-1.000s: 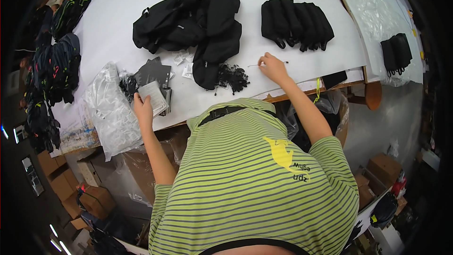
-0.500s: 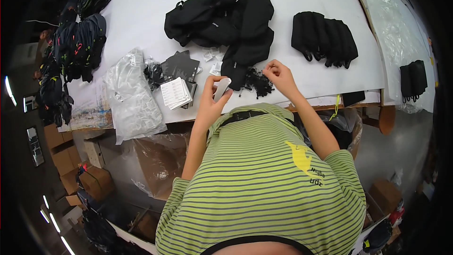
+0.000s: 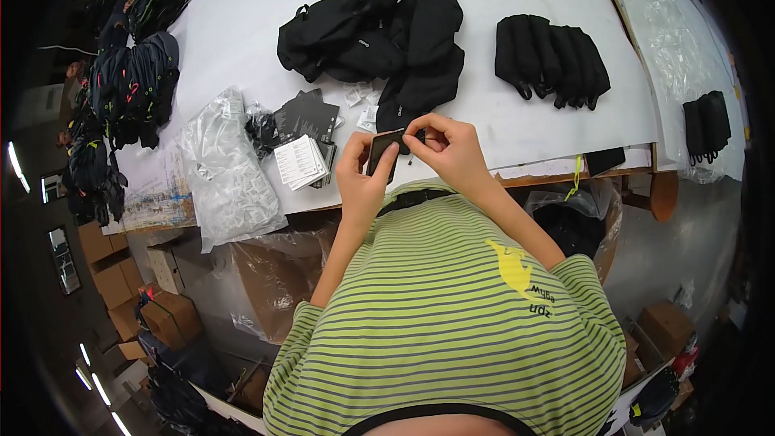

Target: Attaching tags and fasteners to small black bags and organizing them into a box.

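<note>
My left hand grips a small dark card tag, thumb across its face. At the tag's upper corner, the fingertips of my right hand are pinched together; what they hold is too small to make out. My right hand covers most of a heap of thin black strings on the table. Just beyond both hands lie black fabric bags, loosely piled. Left of my left hand rests a stack of white printed cards, with dark cards behind it.
A clear plastic bag of small white pieces overhangs the table's front edge. Folded black pouches lie in a row at the right. Dark backpacks are heaped at the far left, near another person. Cardboard boxes stand below.
My right hand has moved left from the string heap to the tag. The tag in my left hand has turned from its pale edge to its dark face.
</note>
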A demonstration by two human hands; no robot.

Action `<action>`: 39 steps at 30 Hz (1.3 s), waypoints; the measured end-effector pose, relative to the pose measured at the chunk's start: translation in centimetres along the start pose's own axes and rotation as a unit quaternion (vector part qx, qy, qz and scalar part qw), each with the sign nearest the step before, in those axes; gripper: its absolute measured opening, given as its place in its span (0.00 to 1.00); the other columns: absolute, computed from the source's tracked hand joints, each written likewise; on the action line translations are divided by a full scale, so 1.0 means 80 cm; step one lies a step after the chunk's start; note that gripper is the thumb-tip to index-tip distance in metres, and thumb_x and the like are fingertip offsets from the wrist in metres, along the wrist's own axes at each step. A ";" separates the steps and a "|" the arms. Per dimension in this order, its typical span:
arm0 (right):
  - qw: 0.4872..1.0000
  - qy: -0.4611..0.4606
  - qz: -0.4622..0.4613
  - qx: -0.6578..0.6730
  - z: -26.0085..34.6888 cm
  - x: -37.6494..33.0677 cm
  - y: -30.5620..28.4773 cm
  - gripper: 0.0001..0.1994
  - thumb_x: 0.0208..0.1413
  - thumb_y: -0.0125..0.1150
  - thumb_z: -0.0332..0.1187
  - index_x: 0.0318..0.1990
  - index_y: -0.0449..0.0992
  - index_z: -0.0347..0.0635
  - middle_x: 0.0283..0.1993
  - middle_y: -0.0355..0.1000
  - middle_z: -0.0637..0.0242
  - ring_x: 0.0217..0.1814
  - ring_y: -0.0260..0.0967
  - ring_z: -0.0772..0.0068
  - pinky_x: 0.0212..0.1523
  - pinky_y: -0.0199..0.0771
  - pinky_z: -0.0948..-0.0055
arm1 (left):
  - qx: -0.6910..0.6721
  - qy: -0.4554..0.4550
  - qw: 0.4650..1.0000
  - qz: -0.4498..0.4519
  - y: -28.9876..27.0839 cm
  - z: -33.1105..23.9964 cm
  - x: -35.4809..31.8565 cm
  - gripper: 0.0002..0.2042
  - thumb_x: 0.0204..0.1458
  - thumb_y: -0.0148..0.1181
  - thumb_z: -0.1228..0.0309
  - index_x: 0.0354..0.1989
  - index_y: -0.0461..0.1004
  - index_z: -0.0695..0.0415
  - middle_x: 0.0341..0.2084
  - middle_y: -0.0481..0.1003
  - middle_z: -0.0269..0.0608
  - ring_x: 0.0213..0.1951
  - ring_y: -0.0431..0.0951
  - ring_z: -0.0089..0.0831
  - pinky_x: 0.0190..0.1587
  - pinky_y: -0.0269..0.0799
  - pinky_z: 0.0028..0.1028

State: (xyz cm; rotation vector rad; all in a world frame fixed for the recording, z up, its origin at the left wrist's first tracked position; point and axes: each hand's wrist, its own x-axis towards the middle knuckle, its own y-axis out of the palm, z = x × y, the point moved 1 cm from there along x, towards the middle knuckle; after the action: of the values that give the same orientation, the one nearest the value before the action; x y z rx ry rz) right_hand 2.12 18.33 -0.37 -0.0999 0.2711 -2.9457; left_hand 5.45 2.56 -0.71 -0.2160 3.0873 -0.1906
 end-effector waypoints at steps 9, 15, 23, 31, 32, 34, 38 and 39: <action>0.989 0.079 0.046 0.115 -0.008 -0.001 0.004 0.06 0.48 0.63 0.27 0.34 0.74 0.39 0.19 0.62 0.79 0.21 0.53 0.91 0.23 0.51 0.87 | -0.047 0.047 0.991 0.115 -0.018 -0.007 0.009 0.05 0.51 0.57 0.77 0.34 0.75 0.66 0.31 0.72 0.38 0.34 0.71 0.23 0.37 0.65 0.20; 0.982 0.088 0.092 0.143 -0.013 0.002 -0.001 0.06 0.47 0.64 0.29 0.31 0.74 0.40 0.18 0.63 0.78 0.19 0.53 0.90 0.22 0.51 0.86 | -0.140 -0.068 0.963 0.220 -0.037 0.005 0.027 0.07 0.57 0.50 0.73 0.37 0.74 0.63 0.30 0.71 0.34 0.34 0.69 0.18 0.36 0.62 0.17; 0.977 0.093 0.151 0.118 -0.023 0.024 0.008 0.06 0.51 0.62 0.32 0.32 0.74 0.40 0.18 0.61 0.79 0.18 0.53 0.90 0.20 0.51 0.86 | -0.064 -0.120 0.961 0.240 -0.033 0.028 0.047 0.05 0.56 0.53 0.73 0.36 0.67 0.60 0.27 0.67 0.29 0.30 0.65 0.14 0.34 0.60 0.16; 0.919 0.244 0.170 0.260 -0.040 0.058 -0.008 0.07 0.57 0.55 0.33 0.36 0.71 0.38 0.16 0.64 0.75 0.16 0.58 0.88 0.18 0.56 0.85 | -0.046 0.024 0.975 0.215 0.007 0.035 0.147 0.04 0.57 0.50 0.74 0.33 0.66 0.61 0.25 0.67 0.32 0.24 0.66 0.17 0.29 0.62 0.17; 0.922 0.246 0.151 0.260 -0.044 0.062 -0.010 0.07 0.57 0.55 0.33 0.36 0.72 0.38 0.16 0.64 0.74 0.16 0.57 0.88 0.18 0.57 0.86 | -0.012 0.061 0.977 0.206 0.012 0.048 0.174 0.03 0.56 0.50 0.74 0.33 0.66 0.61 0.24 0.68 0.33 0.23 0.66 0.17 0.29 0.62 0.18; 0.929 0.243 0.124 0.249 -0.051 0.068 -0.016 0.07 0.55 0.57 0.32 0.34 0.73 0.38 0.16 0.66 0.73 0.16 0.59 0.87 0.18 0.59 0.86 | 0.107 0.112 0.984 0.092 0.007 0.072 0.250 0.03 0.52 0.54 0.75 0.32 0.69 0.62 0.24 0.70 0.36 0.23 0.68 0.21 0.29 0.65 0.22; 0.929 0.262 0.098 0.241 -0.064 0.072 -0.016 0.05 0.53 0.59 0.30 0.33 0.73 0.37 0.17 0.68 0.71 0.15 0.60 0.87 0.17 0.59 0.86 | 0.448 0.195 0.872 -0.031 0.002 0.107 0.353 0.13 0.42 0.60 0.73 0.39 0.69 0.59 0.35 0.72 0.43 0.38 0.72 0.40 0.40 0.69 0.36; 0.930 0.260 0.099 0.239 -0.065 0.072 -0.017 0.05 0.53 0.59 0.30 0.33 0.73 0.37 0.17 0.68 0.71 0.15 0.60 0.87 0.17 0.59 0.86 | 0.520 0.183 0.834 -0.025 0.005 0.112 0.361 0.13 0.41 0.60 0.71 0.38 0.70 0.58 0.34 0.72 0.43 0.40 0.71 0.40 0.41 0.68 0.37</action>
State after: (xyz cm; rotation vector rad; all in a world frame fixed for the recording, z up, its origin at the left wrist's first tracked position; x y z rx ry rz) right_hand -4.17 19.47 -4.90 0.7322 -0.3570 -2.6860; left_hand -22.72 -2.19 -10.59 -0.2106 2.7459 -2.0002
